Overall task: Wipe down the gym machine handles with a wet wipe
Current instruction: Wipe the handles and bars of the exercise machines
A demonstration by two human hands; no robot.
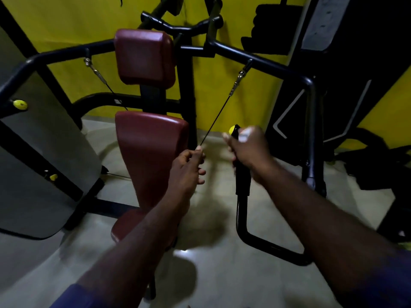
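A black gym machine handle [242, 181] with a yellow end cap [232, 130] stands upright right of centre. My right hand [249, 150] grips its upper part, and a white wet wipe [244, 135] shows between my fingers and the grip. My left hand [188, 167] pinches the thin black cable [216, 117] that runs up to a metal clip on the machine's arm. The other handle, with its yellow cap [20, 104], sits at the far left, apart from both hands.
The maroon seat pad [146, 147] and back pad [144, 56] stand left of my hands. The black frame bar [266, 63] crosses above. A grey shroud [33, 174] fills the left, and a weight stack tower [333, 63] the right. Pale floor lies below.
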